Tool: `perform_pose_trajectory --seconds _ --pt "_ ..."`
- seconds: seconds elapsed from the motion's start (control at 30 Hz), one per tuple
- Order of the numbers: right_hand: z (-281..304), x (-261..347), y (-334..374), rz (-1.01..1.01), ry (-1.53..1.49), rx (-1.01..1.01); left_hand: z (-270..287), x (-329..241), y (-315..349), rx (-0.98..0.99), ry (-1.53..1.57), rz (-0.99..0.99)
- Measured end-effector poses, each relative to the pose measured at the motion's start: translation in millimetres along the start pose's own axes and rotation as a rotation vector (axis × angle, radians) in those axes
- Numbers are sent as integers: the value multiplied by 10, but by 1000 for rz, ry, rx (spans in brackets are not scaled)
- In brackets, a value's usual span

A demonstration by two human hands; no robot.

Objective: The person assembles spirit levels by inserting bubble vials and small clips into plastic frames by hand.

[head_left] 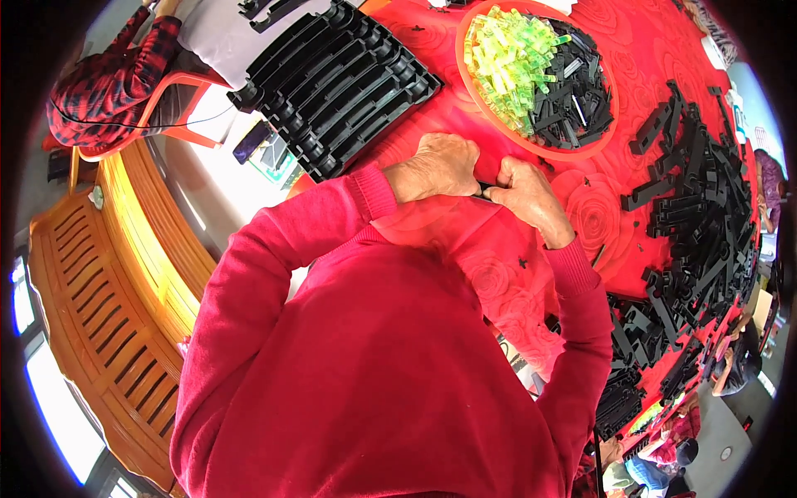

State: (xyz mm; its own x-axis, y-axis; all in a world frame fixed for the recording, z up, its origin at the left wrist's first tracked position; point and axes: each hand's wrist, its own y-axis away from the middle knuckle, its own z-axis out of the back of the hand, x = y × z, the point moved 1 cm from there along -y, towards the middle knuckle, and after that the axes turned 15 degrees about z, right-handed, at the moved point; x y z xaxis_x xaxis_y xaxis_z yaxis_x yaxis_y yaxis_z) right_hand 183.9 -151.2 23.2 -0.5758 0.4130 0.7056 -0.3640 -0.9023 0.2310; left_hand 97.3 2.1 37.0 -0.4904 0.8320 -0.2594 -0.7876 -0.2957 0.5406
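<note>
Near the left end of the worktop [598, 224], by its near edge: both hands up against one small black piece [485, 192]. Left hand [448, 166] is curled into a fist round the piece's left end, knuckles up, most of that end covered. Right hand [529, 195] pinches the other end, thumb and forefinger together, remaining fingers folded. Only a short dark stretch of it shows between the hands, so exact shape can't be read. Hands just beside each other.

Surface is a red cloth with a rose pattern; small black scraps [523, 263] scattered on it, some close to the right wrist.

Toward the far edge, beyond the right hand: round red basin [573, 154]. Translucent yellow-green pieces [508, 66] heaped in its left half, short black parts [573, 104] in the right half; the two heaps touch.

At the left edge, beyond the left hand: long black ribbed parts [332, 87] lined up side by side in a block.

Toward the right end: large loose pile of black strips [697, 216], tangled, running along to the near right.

Off the worktop, left: wooden bench [108, 307], orange chair [170, 80], person in a checked shirt [104, 95].
</note>
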Motion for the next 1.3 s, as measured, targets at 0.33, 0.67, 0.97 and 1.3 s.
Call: perform_pose_trajectory --seconds 0.33,0.67,0.97,1.3 --pt "-65 -143 61 109 -144 -117 -119 129 126 -179 138 -193" --pt "111 -209 216 126 -757 -185 -416 120 637 -624 -33 -477" --pt "-33 -205 258 63 -791 -579 44 615 1141 -905 169 -341" --pt "-239 -103 312 86 -749 -660 642 1603 502 -1251 -19 121"
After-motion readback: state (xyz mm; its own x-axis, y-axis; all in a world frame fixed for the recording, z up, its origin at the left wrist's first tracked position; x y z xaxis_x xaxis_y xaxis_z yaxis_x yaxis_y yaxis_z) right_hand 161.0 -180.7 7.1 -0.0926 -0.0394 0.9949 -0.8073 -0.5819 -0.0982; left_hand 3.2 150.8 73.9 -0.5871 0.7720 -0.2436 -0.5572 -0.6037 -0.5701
